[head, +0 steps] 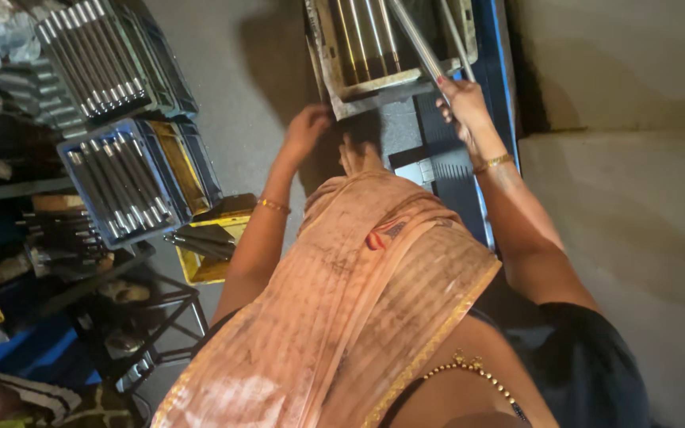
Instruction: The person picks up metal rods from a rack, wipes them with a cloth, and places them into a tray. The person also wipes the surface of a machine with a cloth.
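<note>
While the right hand (463, 103) stretches forward, clenched around two long steel rods (418, 40) slanting over the tray (374, 83), the left hand (307, 131) hangs beside the tray's near corner, fingers curled, whether grasping anything I cannot tell. Rod tops run out of frame; pink cloth (358, 301) hides the body.

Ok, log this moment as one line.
right hand: grips metal rods | left hand: hangs empty beside tray | tray: holds more rods
</note>
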